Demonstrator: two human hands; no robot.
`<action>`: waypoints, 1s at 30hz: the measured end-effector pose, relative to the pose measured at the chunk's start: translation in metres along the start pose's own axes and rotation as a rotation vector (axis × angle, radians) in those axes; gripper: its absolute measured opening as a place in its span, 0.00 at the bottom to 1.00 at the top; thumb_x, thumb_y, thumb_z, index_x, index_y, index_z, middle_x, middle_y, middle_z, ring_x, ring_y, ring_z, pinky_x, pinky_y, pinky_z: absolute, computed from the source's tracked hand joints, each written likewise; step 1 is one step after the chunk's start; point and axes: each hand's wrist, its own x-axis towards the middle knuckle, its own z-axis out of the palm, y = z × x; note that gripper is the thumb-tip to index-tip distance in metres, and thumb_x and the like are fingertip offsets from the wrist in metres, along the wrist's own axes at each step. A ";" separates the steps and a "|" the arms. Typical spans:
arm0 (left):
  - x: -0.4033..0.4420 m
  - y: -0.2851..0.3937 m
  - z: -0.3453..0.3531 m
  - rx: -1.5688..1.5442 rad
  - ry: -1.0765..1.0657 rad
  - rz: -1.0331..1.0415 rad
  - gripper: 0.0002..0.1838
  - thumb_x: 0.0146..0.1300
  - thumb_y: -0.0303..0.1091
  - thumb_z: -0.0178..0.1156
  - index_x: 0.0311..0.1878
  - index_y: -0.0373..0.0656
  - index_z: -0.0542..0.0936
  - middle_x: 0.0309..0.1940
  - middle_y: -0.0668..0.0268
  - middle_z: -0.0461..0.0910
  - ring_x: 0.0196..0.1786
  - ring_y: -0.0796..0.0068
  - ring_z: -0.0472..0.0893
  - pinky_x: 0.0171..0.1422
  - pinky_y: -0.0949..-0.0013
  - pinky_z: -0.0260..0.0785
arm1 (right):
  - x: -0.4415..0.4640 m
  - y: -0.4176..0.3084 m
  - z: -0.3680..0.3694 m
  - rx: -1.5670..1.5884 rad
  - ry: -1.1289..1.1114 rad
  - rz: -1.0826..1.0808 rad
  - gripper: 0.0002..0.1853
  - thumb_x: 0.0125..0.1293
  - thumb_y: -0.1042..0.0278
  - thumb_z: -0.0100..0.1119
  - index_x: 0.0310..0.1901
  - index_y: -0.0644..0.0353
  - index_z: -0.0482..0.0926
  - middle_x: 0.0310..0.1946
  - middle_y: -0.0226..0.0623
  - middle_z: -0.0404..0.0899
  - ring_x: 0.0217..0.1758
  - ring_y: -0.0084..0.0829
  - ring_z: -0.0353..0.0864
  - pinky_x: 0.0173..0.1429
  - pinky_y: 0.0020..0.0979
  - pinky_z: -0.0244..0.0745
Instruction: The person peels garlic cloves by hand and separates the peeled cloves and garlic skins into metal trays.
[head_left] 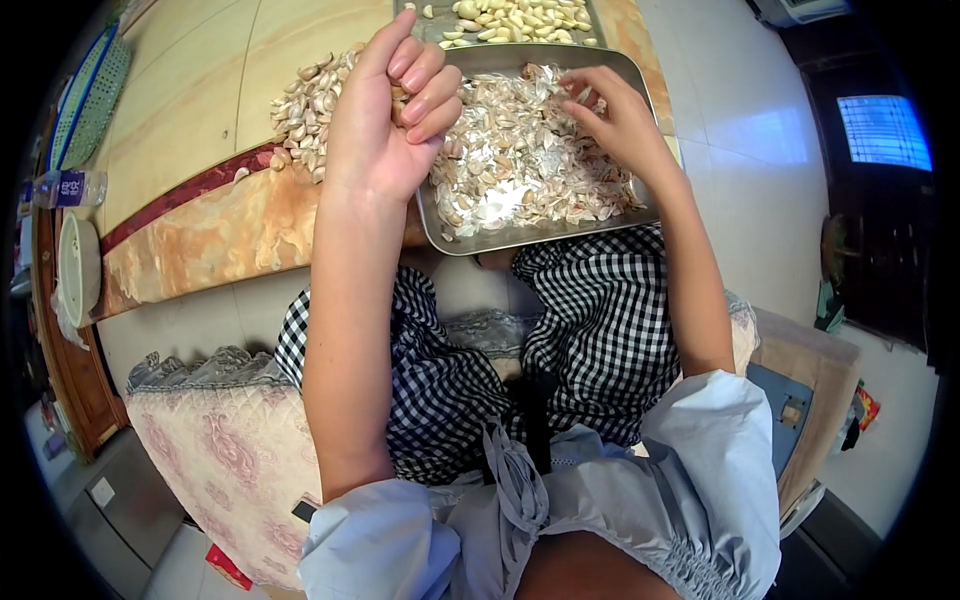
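Note:
My left hand [382,120] is raised palm up beside the left rim of a metal tray [540,240], its fingers curled in and its thumb stretched out. A brownish patch shows between the curled fingers; I cannot tell whether it is held or lies behind. Garlic skins [520,150] mixed with unpeeled cloves fill the tray. Over its upper right part is my right hand [622,115], thumb and forefinger bent and apart, with nothing visible between them. A heap of unpeeled garlic cloves [305,105] lies on the table, partly covered by my left hand.
Behind the tray, a second tray [597,22] holds peeled garlic cloves [520,18]. The marble-patterned table [200,90] extends left, with a green basket [95,100], a bottle [70,189] and a pale bowl [78,265] near its far left. My knees are under the tray.

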 end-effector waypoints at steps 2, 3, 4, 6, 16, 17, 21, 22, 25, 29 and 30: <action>0.000 -0.001 0.001 0.006 0.016 -0.009 0.21 0.67 0.35 0.41 0.16 0.45 0.58 0.13 0.72 0.55 0.12 0.82 0.52 0.11 0.79 0.42 | 0.009 0.012 0.012 -0.043 0.047 -0.020 0.16 0.56 0.61 0.57 0.43 0.59 0.72 0.37 0.37 0.71 0.39 0.33 0.73 0.44 0.31 0.69; 0.000 -0.002 0.002 0.013 0.032 -0.015 0.21 0.67 0.35 0.41 0.16 0.45 0.58 0.13 0.72 0.55 0.12 0.82 0.52 0.10 0.80 0.42 | 0.011 0.016 0.017 -0.085 0.093 -0.043 0.18 0.56 0.59 0.58 0.44 0.59 0.72 0.40 0.38 0.71 0.42 0.34 0.73 0.45 0.32 0.69; 0.000 -0.002 0.002 0.016 0.031 -0.014 0.21 0.67 0.35 0.41 0.16 0.45 0.58 0.13 0.72 0.55 0.12 0.82 0.52 0.10 0.80 0.42 | 0.013 0.012 0.022 -0.195 0.120 -0.060 0.20 0.54 0.55 0.59 0.43 0.61 0.71 0.42 0.40 0.69 0.46 0.38 0.71 0.45 0.34 0.69; 0.000 -0.003 0.002 0.000 0.030 -0.022 0.21 0.67 0.35 0.41 0.16 0.46 0.58 0.13 0.72 0.55 0.12 0.82 0.52 0.10 0.80 0.42 | 0.017 0.005 0.031 -0.290 0.108 -0.062 0.20 0.54 0.55 0.59 0.42 0.62 0.70 0.42 0.41 0.69 0.46 0.39 0.70 0.44 0.36 0.69; -0.002 -0.006 0.012 0.040 0.117 0.021 0.21 0.67 0.35 0.42 0.15 0.46 0.58 0.13 0.72 0.55 0.12 0.83 0.52 0.10 0.80 0.42 | 0.016 -0.003 0.029 0.194 -0.050 0.161 0.13 0.58 0.63 0.56 0.36 0.66 0.70 0.21 0.36 0.70 0.28 0.33 0.71 0.32 0.33 0.67; -0.002 -0.007 0.012 0.044 0.143 0.028 0.21 0.67 0.35 0.42 0.15 0.46 0.58 0.13 0.72 0.55 0.11 0.83 0.52 0.10 0.80 0.41 | 0.015 -0.007 0.025 0.434 -0.063 0.323 0.11 0.60 0.65 0.55 0.37 0.65 0.72 0.20 0.31 0.68 0.26 0.26 0.70 0.30 0.29 0.67; 0.001 -0.011 0.012 0.061 0.190 0.034 0.21 0.67 0.35 0.42 0.15 0.46 0.58 0.12 0.72 0.55 0.11 0.83 0.52 0.10 0.80 0.41 | 0.010 -0.007 0.016 1.442 -0.177 0.506 0.12 0.65 0.68 0.47 0.45 0.67 0.68 0.26 0.26 0.66 0.24 0.15 0.62 0.27 0.17 0.60; 0.001 -0.012 0.012 0.063 0.188 0.031 0.21 0.67 0.35 0.42 0.15 0.46 0.58 0.12 0.72 0.55 0.11 0.83 0.52 0.10 0.80 0.41 | 0.012 -0.005 0.018 1.581 -0.207 0.475 0.15 0.65 0.66 0.46 0.47 0.69 0.65 0.30 0.31 0.67 0.26 0.19 0.63 0.28 0.19 0.61; 0.003 -0.014 0.009 0.043 0.199 0.023 0.21 0.67 0.34 0.42 0.15 0.46 0.58 0.12 0.72 0.55 0.11 0.83 0.52 0.09 0.80 0.41 | 0.007 -0.003 0.012 2.013 -0.280 0.612 0.15 0.65 0.63 0.45 0.45 0.69 0.66 0.29 0.36 0.68 0.28 0.24 0.64 0.28 0.23 0.63; 0.005 -0.014 0.002 0.058 0.147 0.022 0.20 0.65 0.36 0.47 0.16 0.49 0.58 0.12 0.74 0.56 0.11 0.84 0.55 0.09 0.81 0.42 | 0.002 -0.007 0.013 2.145 -0.257 0.666 0.13 0.63 0.65 0.44 0.39 0.68 0.67 0.37 0.46 0.71 0.38 0.33 0.71 0.40 0.27 0.72; 0.005 -0.015 0.002 0.061 0.143 0.023 0.20 0.65 0.36 0.47 0.16 0.49 0.58 0.12 0.74 0.56 0.11 0.84 0.55 0.09 0.81 0.42 | 0.001 -0.004 0.014 2.148 -0.253 0.666 0.13 0.63 0.65 0.44 0.39 0.68 0.67 0.37 0.46 0.71 0.38 0.33 0.71 0.40 0.27 0.72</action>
